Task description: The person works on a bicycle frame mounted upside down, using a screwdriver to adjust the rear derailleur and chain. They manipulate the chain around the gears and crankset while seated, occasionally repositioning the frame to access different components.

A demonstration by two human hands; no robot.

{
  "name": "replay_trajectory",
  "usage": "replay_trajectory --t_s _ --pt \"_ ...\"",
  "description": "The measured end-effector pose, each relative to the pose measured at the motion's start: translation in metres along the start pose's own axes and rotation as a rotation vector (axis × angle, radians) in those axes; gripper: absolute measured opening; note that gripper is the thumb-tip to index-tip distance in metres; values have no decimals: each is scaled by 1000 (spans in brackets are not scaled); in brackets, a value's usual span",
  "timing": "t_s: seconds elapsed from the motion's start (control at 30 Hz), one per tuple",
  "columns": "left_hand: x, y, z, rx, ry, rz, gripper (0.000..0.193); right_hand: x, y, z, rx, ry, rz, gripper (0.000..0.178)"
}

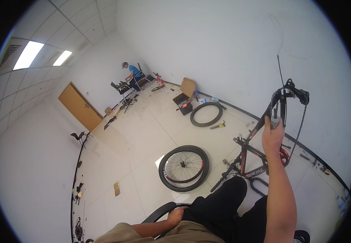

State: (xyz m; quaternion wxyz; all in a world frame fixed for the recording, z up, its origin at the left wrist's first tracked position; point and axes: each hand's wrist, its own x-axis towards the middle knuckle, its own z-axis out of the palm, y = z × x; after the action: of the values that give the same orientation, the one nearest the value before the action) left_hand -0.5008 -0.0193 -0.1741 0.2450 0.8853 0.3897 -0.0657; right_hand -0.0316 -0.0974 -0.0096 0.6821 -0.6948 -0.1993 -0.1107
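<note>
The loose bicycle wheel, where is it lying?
The bicycle wheel lies flat on the floor mid-picture, left of the upturned bike frame and nearer than the bare tyre.

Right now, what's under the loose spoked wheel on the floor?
The spoked wheel lies flat on the pale tiled floor, tiles showing between its spokes. Anything beneath its tyre and rim is hidden.

A single head-worn fisheye view looks down and outward, tilted, across a white room. The person's own arms enter from the lower edge, close to the lens. The bike frame [260,150] stands near, the wheel [183,168] on the floor farther, the door [80,106] far off. Walls curve at the rim.
</note>
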Motion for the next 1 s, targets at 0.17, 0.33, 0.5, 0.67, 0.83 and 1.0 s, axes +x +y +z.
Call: replay_trajectory --t_s 0.17,0.33,0.5,0.67,0.83,1.0 --pt "-11 -7 10 -191 91 5 46 1 2 0 -11 8 -34 28" --pt "-62 -6 -27 -221 53 287 39 7 4 -4 -8 23 -39 27" --pt "-113 -29 -46 -483 -303 -260 34 5 2 2 -41 85 -39 34" --pt "-65 -11 -58 -766 -497 -488 39 8 7 5 -58 71 -37 33" --pt "-43 7 -57 -829 -508 -680 55 4 6 0 -81 30 -32 34" --pt "-53 -1 -65 -891 -705 -824 58 4 1 -1 -93 -4 -7 35"
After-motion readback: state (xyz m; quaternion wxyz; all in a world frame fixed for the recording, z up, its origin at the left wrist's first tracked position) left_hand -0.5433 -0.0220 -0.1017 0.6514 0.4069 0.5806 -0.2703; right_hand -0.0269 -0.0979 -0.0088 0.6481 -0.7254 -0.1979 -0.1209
